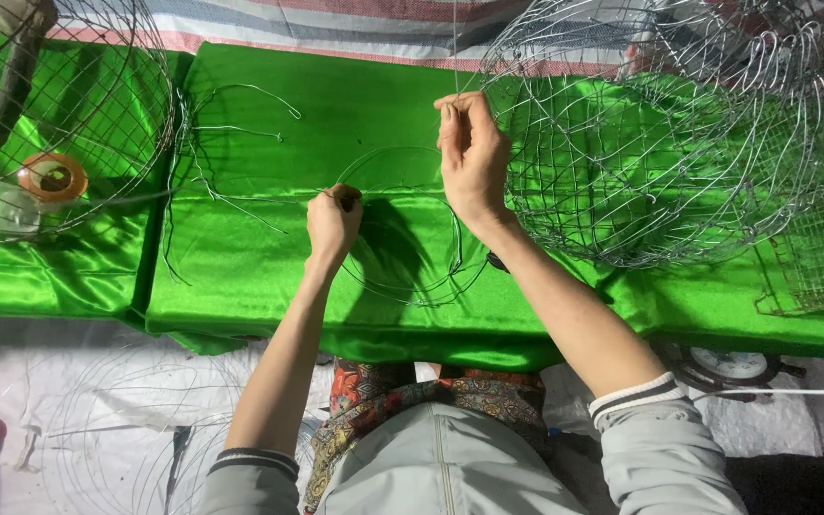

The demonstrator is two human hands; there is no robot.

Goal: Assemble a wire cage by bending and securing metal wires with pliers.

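Grey-sleeved arms over green satin cloth (240, 277): left hand (333, 221) fisted on wire hoop (402, 277), right hand (470, 153) pinching thin wire strand (455, 48); empty wire baskets (660, 162) crowd right, tape roll (52, 177) left.

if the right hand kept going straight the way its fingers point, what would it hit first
The right hand points up and away, pinching a thin silver wire. Beyond it lie the green satin cloth and then the striped fabric; depth is unclear.
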